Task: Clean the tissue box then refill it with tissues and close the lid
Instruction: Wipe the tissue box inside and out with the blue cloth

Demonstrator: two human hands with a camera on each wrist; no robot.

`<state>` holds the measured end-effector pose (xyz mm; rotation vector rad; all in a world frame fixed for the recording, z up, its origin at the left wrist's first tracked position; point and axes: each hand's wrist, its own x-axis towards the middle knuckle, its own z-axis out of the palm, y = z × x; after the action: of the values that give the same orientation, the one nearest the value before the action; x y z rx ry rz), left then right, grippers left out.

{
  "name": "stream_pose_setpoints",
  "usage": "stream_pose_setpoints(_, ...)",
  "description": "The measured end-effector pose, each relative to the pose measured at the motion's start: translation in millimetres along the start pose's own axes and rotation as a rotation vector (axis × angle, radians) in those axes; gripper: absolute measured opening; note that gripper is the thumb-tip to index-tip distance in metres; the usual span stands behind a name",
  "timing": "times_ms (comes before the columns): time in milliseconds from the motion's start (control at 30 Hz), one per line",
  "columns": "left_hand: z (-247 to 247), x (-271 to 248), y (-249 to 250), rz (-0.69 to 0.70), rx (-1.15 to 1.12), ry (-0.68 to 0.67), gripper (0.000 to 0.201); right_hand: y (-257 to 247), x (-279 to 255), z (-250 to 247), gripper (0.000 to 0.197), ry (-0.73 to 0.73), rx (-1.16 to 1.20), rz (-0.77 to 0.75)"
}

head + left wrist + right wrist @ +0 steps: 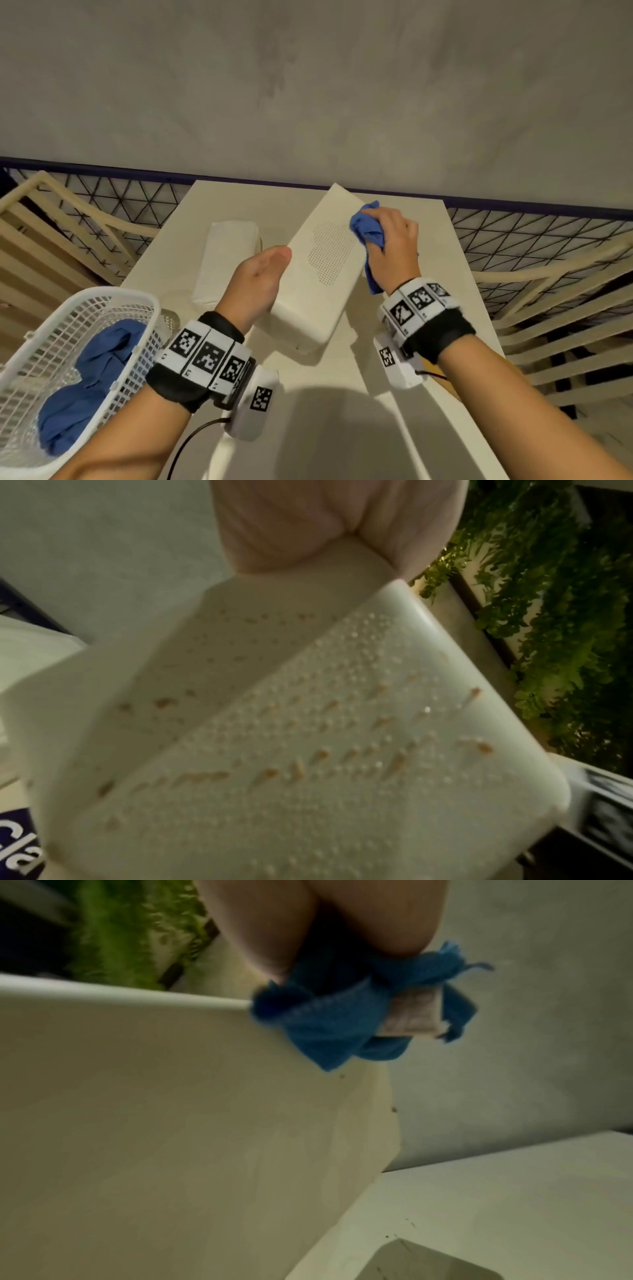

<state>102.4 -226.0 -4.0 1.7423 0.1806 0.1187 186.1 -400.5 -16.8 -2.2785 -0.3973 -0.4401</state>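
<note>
Plainly, the tissue box [318, 270] sits tilted at the centre of the head view, braced by the left hand [255, 281], whose fingers are hidden behind it, so its grasp cannot be told; the right hand [394, 240] clutches a blue cloth [368, 229] against the upper edge; hard rubbing could twist the box loose; brown specks [322, 753] may smear.
</note>
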Motion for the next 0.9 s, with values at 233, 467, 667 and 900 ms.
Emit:
stream_pose_setpoints(233,15,10,9,-0.179,-0.38,-0.026,0.047,-47,-57,14,0.043,-0.307,-0.063,-0.437)
stream_pose_setpoints(467,29,10,5,-0.154,-0.338,0.019,0.047,-26,-1,14,0.04,-0.202,-0.126,-0.069)
stream_pose_setpoints(667,17,5,-10,-0.037,0.074,-0.112,0.009,15,20,-15,0.028,-0.004,0.317,0.305)
stream_pose_setpoints(900,20,10,-16,-0.321,-0.198,-0.466,0.047,23,10,-23,0.012,0.075,0.659,0.542)
